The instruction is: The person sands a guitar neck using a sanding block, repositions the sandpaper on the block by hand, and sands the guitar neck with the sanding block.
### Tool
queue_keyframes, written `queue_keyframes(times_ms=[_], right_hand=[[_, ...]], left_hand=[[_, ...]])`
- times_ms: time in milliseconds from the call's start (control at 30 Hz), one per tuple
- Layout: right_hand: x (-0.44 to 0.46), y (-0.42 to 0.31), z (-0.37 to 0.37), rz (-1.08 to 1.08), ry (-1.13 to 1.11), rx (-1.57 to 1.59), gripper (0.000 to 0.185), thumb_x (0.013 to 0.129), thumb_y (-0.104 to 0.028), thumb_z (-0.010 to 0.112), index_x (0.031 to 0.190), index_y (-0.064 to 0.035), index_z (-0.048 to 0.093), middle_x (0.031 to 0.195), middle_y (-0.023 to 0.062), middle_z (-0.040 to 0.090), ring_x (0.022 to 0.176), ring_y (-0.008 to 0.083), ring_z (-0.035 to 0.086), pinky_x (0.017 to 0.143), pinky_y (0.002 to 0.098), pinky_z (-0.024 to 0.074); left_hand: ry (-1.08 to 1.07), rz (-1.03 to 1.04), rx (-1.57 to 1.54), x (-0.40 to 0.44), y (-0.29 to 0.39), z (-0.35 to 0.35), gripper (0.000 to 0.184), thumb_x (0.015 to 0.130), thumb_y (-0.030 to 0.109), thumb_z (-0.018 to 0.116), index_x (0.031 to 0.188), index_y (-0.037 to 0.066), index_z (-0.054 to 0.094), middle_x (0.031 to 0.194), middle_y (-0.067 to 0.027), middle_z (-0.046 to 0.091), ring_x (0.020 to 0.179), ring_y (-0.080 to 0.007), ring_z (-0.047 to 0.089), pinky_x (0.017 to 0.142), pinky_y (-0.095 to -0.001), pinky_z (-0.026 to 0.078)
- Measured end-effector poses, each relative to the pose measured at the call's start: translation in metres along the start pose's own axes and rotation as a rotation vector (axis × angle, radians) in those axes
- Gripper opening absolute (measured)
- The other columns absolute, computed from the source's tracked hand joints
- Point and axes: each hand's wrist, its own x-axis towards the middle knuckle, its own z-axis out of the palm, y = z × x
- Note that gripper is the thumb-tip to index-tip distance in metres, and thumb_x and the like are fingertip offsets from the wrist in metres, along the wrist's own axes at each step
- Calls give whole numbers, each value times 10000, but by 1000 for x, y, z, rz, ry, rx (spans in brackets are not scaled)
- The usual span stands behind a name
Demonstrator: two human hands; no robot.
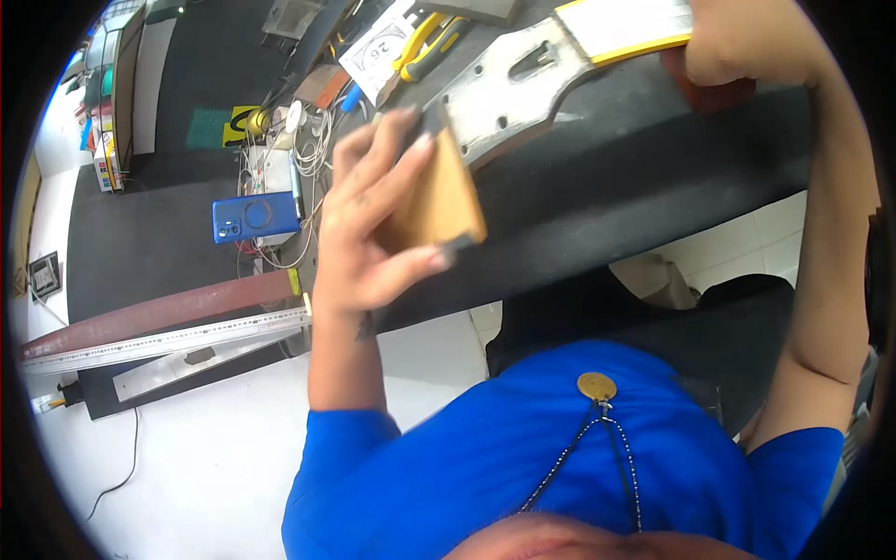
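My left hand [369, 219] is closed around a tan block [443, 201] with dark ends, its thumb on the near end and fingers on the far end. Just beyond the block lies a whitish flat plate [509, 89] with several holes and a slot. A white bar with a yellow edge [625, 30] meets the plate's right end. At the upper right, my right hand [737, 42] is curled over the end of that bar, its fingertips mostly hidden. Beneath the right hand sits a dark red piece [709, 86].
Yellow-and-black pliers [431, 45] lie behind the plate. A blue phone [254, 217] and tangled white cables [313, 140] are to the left. A long ruler [168, 338] runs beside a dark red strip [159, 313]. The black table's edge [560, 266] curves in front of my body.
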Motion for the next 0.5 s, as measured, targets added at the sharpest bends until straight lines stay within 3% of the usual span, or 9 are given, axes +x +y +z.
queue_keyframes(times_ms=[167,267,333,367,433,500], right_hand=[[9,-19,-19,189,-184,104,305,656,-145,774,933,-18,784,821,136,788,782,278,775,706,399,598],[2,-5,-4,32,-19,5,294,653,-146,768,918,-18,783,815,137,783,781,283,770,710,398,597],[3,-16,-5,146,-18,-30,286,652,-149,768,907,-19,783,813,141,779,783,289,767,716,400,596],[16,-28,-12,351,-123,-10,282,652,-151,769,901,-19,782,813,144,777,786,292,766,719,401,596],[18,-39,-10,363,-147,4,275,651,-155,771,890,-20,781,815,150,774,791,298,764,725,404,596],[-1,-15,2,110,-1,-10,272,650,-157,774,884,-19,779,819,155,774,796,303,764,728,407,595]], left_hand=[[81,-247,-100,6,-31,-5,933,751,560,873,1469,1,667,1547,-255,599,1369,-400,528,1176,-498,402],[-2,14,-6,8,1,2,928,752,578,869,1455,4,681,1538,-271,599,1364,-412,532,1183,-531,396],[41,-110,-96,-7,-17,-2,925,736,562,876,1440,-8,689,1529,-273,607,1368,-406,529,1177,-519,396],[59,-134,-100,-2,-31,-4,917,737,547,877,1441,-8,688,1528,-269,611,1367,-405,529,1174,-512,399],[61,-161,-90,15,-33,-5,886,751,504,875,1449,-6,682,1526,-259,616,1350,-409,533,1163,-503,410],[10,-29,-9,22,-3,0,913,736,537,882,1451,5,685,1535,-260,610,1341,-414,540,1169,-509,406]])
